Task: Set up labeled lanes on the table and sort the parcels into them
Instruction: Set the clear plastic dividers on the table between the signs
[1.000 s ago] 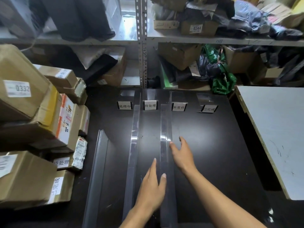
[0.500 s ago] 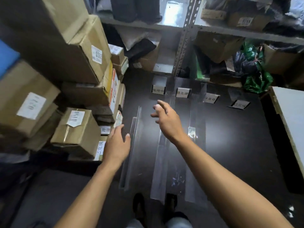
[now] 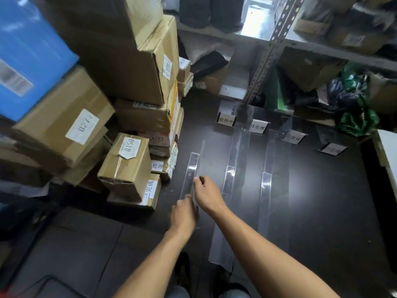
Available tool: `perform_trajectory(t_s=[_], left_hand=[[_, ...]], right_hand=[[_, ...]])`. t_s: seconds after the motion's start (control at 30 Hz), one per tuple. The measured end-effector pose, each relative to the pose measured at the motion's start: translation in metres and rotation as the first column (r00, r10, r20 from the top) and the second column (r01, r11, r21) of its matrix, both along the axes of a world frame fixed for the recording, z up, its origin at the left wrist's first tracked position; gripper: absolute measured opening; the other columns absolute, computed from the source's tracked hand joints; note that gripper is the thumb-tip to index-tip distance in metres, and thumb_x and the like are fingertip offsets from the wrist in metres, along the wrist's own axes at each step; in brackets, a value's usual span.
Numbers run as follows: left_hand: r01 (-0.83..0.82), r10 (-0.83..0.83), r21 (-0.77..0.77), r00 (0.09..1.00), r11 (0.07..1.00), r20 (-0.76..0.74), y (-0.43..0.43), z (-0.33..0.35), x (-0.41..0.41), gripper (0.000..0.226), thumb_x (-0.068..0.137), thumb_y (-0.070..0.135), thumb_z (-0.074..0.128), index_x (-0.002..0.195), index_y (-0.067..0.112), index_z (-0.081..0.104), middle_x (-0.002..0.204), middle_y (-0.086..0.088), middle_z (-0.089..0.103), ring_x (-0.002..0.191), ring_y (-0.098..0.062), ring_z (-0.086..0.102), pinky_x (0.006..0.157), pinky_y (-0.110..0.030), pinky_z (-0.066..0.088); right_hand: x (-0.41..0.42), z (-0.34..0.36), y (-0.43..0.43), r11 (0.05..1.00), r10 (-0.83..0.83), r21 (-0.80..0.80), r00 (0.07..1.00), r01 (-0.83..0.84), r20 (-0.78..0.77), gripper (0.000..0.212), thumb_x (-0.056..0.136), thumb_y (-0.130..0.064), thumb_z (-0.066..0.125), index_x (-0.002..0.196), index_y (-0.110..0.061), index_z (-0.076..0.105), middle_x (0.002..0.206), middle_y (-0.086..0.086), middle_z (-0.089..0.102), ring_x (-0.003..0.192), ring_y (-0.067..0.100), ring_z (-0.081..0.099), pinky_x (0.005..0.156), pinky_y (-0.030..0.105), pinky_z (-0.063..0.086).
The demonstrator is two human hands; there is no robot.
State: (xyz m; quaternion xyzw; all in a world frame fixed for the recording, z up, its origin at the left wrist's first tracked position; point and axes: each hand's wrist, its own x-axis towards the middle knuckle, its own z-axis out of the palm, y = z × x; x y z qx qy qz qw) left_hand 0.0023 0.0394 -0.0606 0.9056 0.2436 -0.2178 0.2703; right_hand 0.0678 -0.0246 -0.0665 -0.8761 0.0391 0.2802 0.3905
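Three clear plastic strips lie lengthwise on the dark table [image 3: 322,201], with four little label stands [image 3: 226,121] lined up at the far end. Both hands are on the leftmost strip [image 3: 191,166], just beside the parcel stack [image 3: 129,164]. The right hand [image 3: 207,195] has its fingertips pinched on the strip's upright edge. The left hand [image 3: 183,214] is at the near end with its fingers tucked under, and honestly I can't tell if it's gripping. The middle strip [image 3: 233,168] and right strip [image 3: 266,186] lie untouched.

1. The left hand [image 3: 183,214] is at the near end of the clear strip [image 3: 191,166], fingers curled over it.
2. The right hand [image 3: 208,194], just beyond, pinches the clear strip's upright edge.
3. Both bare forearms stretch forward.
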Motion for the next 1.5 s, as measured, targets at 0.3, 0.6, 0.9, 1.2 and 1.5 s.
perform_trajectory(t_s=[0.3, 0.6, 0.9, 1.2, 1.5], left_hand=[[-0.069, 0.057, 0.08, 0.987, 0.994, 0.147, 0.006, 0.007, -0.002, 0.024, 0.102, 0.02, 0.037, 0.118, 0.012, 0.053, 0.113, -0.016, 0.065, 0.108, -0.037, 0.06, 0.081, -0.041, 0.046], [-0.102, 0.03, 0.167, 0.921, 0.981, 0.389, 0.007, 0.068, 0.006, 0.033, 0.1, 0.018, 0.04, 0.131, 0.016, 0.051, 0.103, -0.019, 0.069, 0.099, -0.041, 0.062, 0.075, -0.044, 0.048], [0.009, -0.103, 0.161, 0.803, 0.987, 0.586, -0.077, 0.149, 0.055, 0.028, 0.101, 0.023, 0.041, 0.125, 0.021, 0.054, 0.099, -0.013, 0.07, 0.096, -0.037, 0.065, 0.077, -0.044, 0.053], [0.245, -0.068, -0.179, 0.748, 0.953, 0.66, -0.275, 0.183, 0.14, 0.027, 0.097, 0.016, 0.038, 0.113, 0.022, 0.058, 0.095, -0.009, 0.07, 0.091, -0.035, 0.063, 0.079, -0.046, 0.051], [0.313, -0.187, -0.323, 0.912, 0.893, 0.365, -0.413, 0.08, 0.192, 0.037, 0.092, 0.009, 0.036, 0.124, 0.021, 0.05, 0.096, -0.005, 0.065, 0.086, -0.031, 0.059, 0.069, -0.038, 0.047]], right_hand=[[0.001, 0.012, -0.006, 0.999, 0.0, 0.054, 0.999, 0.002, -0.044, 0.054, 0.102, -0.043, 0.038, 0.143, -0.008, 0.045, 0.142, 0.011, 0.053, 0.13, 0.026, 0.049, 0.103, 0.033, 0.037], [0.012, 0.045, -0.016, 0.934, -0.122, 0.334, 0.992, 0.129, -0.044, 0.056, 0.096, -0.05, 0.043, 0.142, -0.018, 0.045, 0.13, -0.002, 0.057, 0.121, 0.017, 0.056, 0.105, 0.047, 0.046], [0.067, 0.123, -0.086, 0.827, -0.237, 0.547, 0.964, 0.132, 0.125, 0.06, 0.096, -0.047, 0.047, 0.15, -0.021, 0.038, 0.15, -0.005, 0.046, 0.133, 0.009, 0.045, 0.111, 0.048, 0.04], [0.143, 0.158, -0.288, 0.818, -0.426, 0.524, 0.863, 0.239, 0.272, 0.079, 0.071, -0.055, 0.055, 0.145, -0.03, 0.044, 0.137, -0.003, 0.06, 0.123, 0.012, 0.058, 0.107, 0.044, 0.045], [0.177, 0.072, -0.428, 0.868, -0.424, 0.316, 0.903, 0.383, 0.072, 0.055, 0.087, -0.03, 0.049, 0.142, -0.028, 0.048, 0.132, -0.005, 0.063, 0.117, 0.013, 0.06, 0.104, 0.039, 0.047]])
